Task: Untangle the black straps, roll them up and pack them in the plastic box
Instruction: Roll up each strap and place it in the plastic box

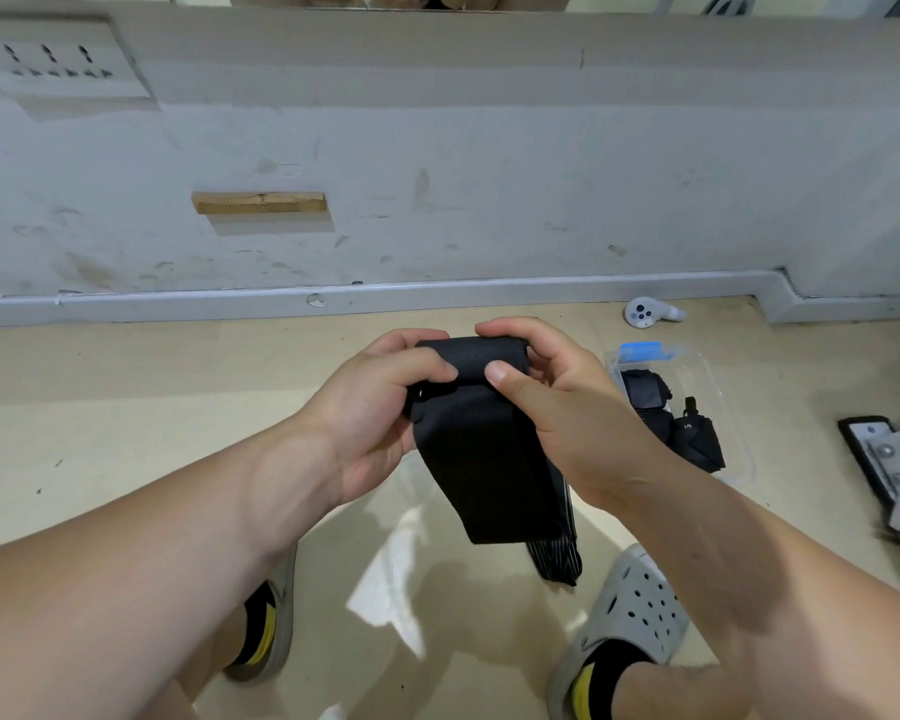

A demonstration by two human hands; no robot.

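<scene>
Above the tan floor [126, 407], between your knees, you hold a wide black strap [484, 459]. Your left hand [380, 402] and right hand [552, 402] each pinch its rolled top end, thumbs in front, fingers curled over; the loose tail hangs down. To your right, on the floor, sits the clear plastic box [718, 387] with its blue latch, black straps already inside.

Matt woven cloth strap [481, 439] at centre; clear glossy plastic box [718, 387] at right; bare wood block [259, 202] on the scuffed matt wall [489, 174].
</scene>
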